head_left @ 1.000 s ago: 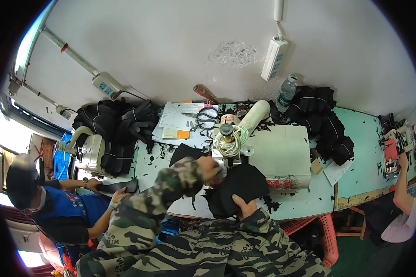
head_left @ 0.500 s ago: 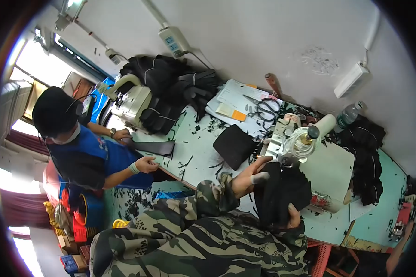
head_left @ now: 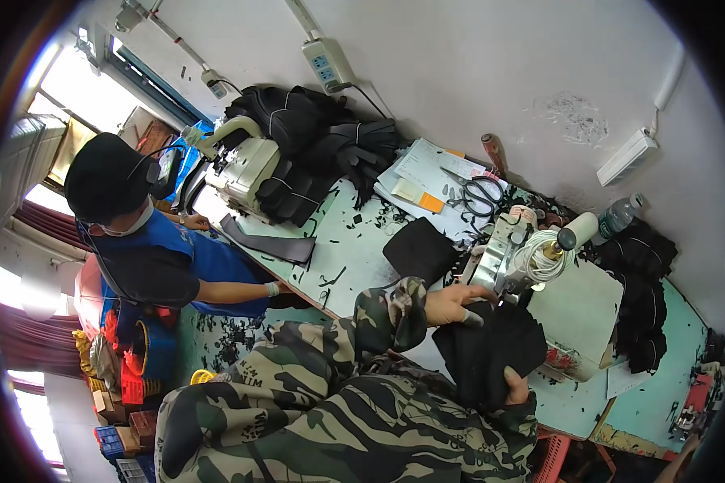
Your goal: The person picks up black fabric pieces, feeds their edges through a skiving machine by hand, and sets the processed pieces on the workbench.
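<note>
Black fabric (head_left: 491,354) sits at the near table (head_left: 354,258) edge, right under the head of the sewing machine (head_left: 511,262), bunched between both hands. Left hand (head_left: 453,304), camo sleeve, lies on the fabric's upper left edge; fingers (head_left: 469,317) stretched out flat and close together, pressing rather than gripping, tips just beside the machine base. Right hand (head_left: 514,386) clamps the fabric's lower edge, thumb on top, other fingers hidden under the cloth. White thread cone (head_left: 540,253) sits on top of the machine. A second black piece (head_left: 419,251) lies flat on the table left of the machine, apart from the hands. Scissors (head_left: 479,193) rest on papers (head_left: 427,173) behind it, near the wall. Water bottle (head_left: 618,216) stands past the machine, next to a dark garment pile (head_left: 640,282) on the right. Table is littered with small black offcuts. Further left, a second machine (head_left: 246,165) with another dark pile (head_left: 314,137) behind it; a co-worker in a blue vest (head_left: 193,262) sits there, one hand (head_left: 195,221) near a dark strip (head_left: 270,244) lying on the table. Power strip (head_left: 627,157) on the wall above.
</note>
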{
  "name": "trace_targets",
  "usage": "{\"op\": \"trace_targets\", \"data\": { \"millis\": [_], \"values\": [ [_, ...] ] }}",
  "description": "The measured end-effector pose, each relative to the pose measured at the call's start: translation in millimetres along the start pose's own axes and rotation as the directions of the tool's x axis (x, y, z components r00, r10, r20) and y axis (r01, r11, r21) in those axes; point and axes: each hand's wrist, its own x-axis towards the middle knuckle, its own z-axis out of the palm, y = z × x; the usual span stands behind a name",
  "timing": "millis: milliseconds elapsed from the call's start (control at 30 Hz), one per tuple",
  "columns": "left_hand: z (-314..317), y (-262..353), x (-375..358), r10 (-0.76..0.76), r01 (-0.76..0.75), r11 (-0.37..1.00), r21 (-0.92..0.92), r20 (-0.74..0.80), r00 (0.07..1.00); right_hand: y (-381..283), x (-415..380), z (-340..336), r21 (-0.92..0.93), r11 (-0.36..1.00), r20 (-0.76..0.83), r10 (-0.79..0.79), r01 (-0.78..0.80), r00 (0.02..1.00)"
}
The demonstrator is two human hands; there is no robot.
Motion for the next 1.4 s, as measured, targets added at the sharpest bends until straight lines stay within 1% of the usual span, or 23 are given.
{"op": "trace_targets", "data": {
  "millis": [33, 67, 100, 167, 200, 300, 400, 500, 567, 633, 700, 733, 833, 900, 967, 1000, 1100, 1167, 1200, 1267, 1300, 1367, 1400],
  "values": [
    [-7, -6, 2, -0.010, 0.000, 0.989, 0.145, 0.066, 0.998, 2, 0, 0, -0.073, 0.997, 0.006, 0.010, -0.009, 1.000],
    [-7, -6, 3, -0.005, -0.006, 0.976, 0.219, 0.048, 0.999, 1, -1, -3, -0.145, 0.989, 0.013, 0.021, -0.019, 1.000],
    [-8, -9, 5, -0.032, 0.023, 0.967, 0.253, 0.030, 0.999, 2, -1, -7, -0.216, 0.976, 0.020, 0.032, -0.026, 0.999],
    [-11, -16, 9, -0.087, 0.085, 0.944, 0.320, -0.007, 0.996, 4, 2, -11, -0.275, 0.961, -0.030, -0.004, -0.004, 1.000],
    [-6, -12, 8, -0.156, 0.221, 0.887, 0.406, -0.185, 0.970, 6, 3, -13, -0.306, 0.952, -0.056, -0.025, 0.006, 0.998],
    [0, 8, 5, -0.162, 0.262, 0.759, 0.596, -0.217, 0.963, 9, 5, -18, -0.384, 0.918, -0.062, -0.134, 0.100, 0.989],
    [-3, -4, 14, -0.101, 0.261, 0.694, 0.671, -0.268, 0.958, 14, 10, -16, -0.424, 0.893, -0.089, -0.206, 0.150, 0.975],
    [-27, -34, 11, 0.172, -0.106, 0.885, 0.454, -0.106, 0.979, 10, 6, -12, -0.414, 0.899, -0.152, -0.225, 0.144, 0.963],
    [-37, -44, 11, 0.010, 0.084, 0.831, 0.549, -0.165, 0.986, 25, 9, -21, -0.431, 0.894, -0.204, -0.231, 0.124, 0.951],
    [-13, 6, 11, -0.206, 0.382, 0.594, 0.708, -0.325, 0.923, 27, 8, -14, -0.390, 0.912, -0.231, -0.229, 0.126, 0.946],
    [-11, 5, 13, -0.142, 0.372, 0.537, 0.757, -0.354, 0.924, 23, 10, 0, -0.296, 0.942, -0.224, -0.228, 0.156, 0.948],
    [-9, 5, 15, -0.106, 0.374, 0.505, 0.778, -0.374, 0.921, 22, 11, 4, -0.321, 0.933, -0.220, -0.243, 0.165, 0.945],
    [-4, 16, 32, -0.165, 0.462, 0.397, 0.793, -0.433, 0.886, 19, 13, 11, -0.356, 0.919, -0.195, -0.251, 0.170, 0.948],
    [-6, 23, 41, -0.185, 0.421, 0.413, 0.807, -0.379, 0.907, 16, 15, 12, -0.339, 0.925, -0.176, -0.240, 0.170, 0.955],
    [-10, 20, 49, -0.184, 0.374, 0.451, 0.810, -0.325, 0.927, 21, 15, 9, -0.254, 0.954, -0.214, -0.219, 0.162, 0.952],
    [-12, 11, 56, -0.141, 0.343, 0.491, 0.801, -0.316, 0.938, 23, 14, 8, -0.210, 0.965, -0.229, -0.203, 0.156, 0.952],
    [-35, 6, 58, -0.198, 0.183, 0.593, 0.784, -0.078, 0.977, 22, 12, 9, -0.182, 0.976, -0.260, -0.169, 0.123, 0.951],
    [-12, 66, 43, -0.436, 0.418, 0.697, 0.583, -0.119, 0.892, 13, 10, 14, -0.374, 0.898, -0.192, -0.320, 0.232, 0.928],
    [-8, 67, 41, -0.503, 0.520, 0.687, 0.508, -0.184, 0.844, 9, 8, 16, -0.464, 0.840, -0.143, -0.383, 0.280, 0.913],
    [-31, 15, 46, -0.277, 0.324, 0.587, 0.742, -0.192, 0.941, 6, 9, 18, -0.481, 0.843, -0.165, -0.355, 0.239, 0.920],
    [-23, 22, 41, -0.321, 0.373, 0.650, 0.661, -0.206, 0.924, 5, 9, 19, -0.491, 0.843, -0.179, -0.345, 0.220, 0.921],
    [-6, 45, 33, -0.415, 0.468, 0.744, 0.477, -0.218, 0.883, 11, 10, 10, -0.348, 0.924, -0.232, -0.251, 0.161, 0.940],
    [-11, 41, 34, -0.389, 0.443, 0.668, 0.597, -0.228, 0.893, 14, 10, 8, -0.269, 0.954, -0.254, -0.199, 0.129, 0.946]
  ]
}}
